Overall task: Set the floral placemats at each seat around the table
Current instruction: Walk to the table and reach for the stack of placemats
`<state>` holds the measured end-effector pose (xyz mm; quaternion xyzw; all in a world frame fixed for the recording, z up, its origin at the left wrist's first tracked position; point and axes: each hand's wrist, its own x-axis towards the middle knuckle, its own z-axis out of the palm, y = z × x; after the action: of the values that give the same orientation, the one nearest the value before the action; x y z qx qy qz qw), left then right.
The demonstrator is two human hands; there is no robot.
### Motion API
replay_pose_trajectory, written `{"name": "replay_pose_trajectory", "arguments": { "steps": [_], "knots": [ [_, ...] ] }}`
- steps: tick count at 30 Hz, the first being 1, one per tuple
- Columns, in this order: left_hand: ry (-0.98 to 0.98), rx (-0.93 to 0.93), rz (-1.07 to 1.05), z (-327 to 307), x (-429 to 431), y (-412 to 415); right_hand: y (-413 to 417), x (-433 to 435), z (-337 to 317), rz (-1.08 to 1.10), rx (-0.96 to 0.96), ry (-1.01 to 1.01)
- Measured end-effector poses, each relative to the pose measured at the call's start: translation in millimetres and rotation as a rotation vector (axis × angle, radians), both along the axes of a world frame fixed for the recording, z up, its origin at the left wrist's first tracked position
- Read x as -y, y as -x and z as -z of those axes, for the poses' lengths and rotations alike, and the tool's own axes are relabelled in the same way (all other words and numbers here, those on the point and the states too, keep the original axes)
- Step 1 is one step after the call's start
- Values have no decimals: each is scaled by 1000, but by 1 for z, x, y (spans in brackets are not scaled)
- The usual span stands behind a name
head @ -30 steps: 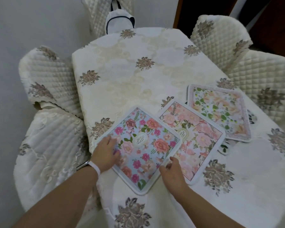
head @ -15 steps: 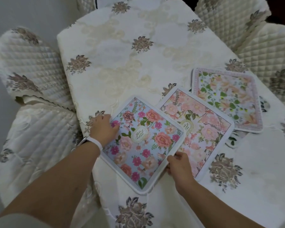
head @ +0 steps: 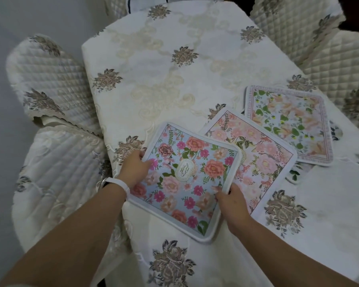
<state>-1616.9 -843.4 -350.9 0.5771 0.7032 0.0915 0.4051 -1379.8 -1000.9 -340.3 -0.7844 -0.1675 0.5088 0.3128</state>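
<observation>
A blue floral placemat (head: 187,179) with a white border is gripped on two sides: my left hand (head: 134,168) pinches its left edge and my right hand (head: 229,195) pinches its right edge. It looks lifted slightly and overlaps a pink floral placemat (head: 261,158) lying to its right. Farther right, a pale placemat with green leaves and peach flowers (head: 288,125) lies flat near the table's right side. Another mat's corner (head: 294,176) peeks out from under the pink one. All rest on the cream embroidered tablecloth (head: 174,90).
Quilted cream chair covers ring the table: two on the left (head: 50,79) (head: 58,183), two on the right (head: 323,50), and one at the far end (head: 116,5). A white band sits on my left wrist (head: 117,183).
Both hands have shifted from resting on the blue placemat to gripping its side edges, and its right side now rises over the pink mat. The camera has moved closer and tilted down.
</observation>
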Motion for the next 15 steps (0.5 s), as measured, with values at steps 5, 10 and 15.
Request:
{"name": "replay_pose_trajectory", "arguments": {
  "steps": [5, 10, 15],
  "knots": [
    [-30, 95, -12, -18, 34, 2, -4, 11, -15, -32, 60, -57],
    [-48, 159, -71, -33, 67, 6, -8, 27, -30, -38, 108, -101],
    [-64, 271, -102, -41, 92, 9, -11, 46, -45, -23, 144, -136]
  ]
}}
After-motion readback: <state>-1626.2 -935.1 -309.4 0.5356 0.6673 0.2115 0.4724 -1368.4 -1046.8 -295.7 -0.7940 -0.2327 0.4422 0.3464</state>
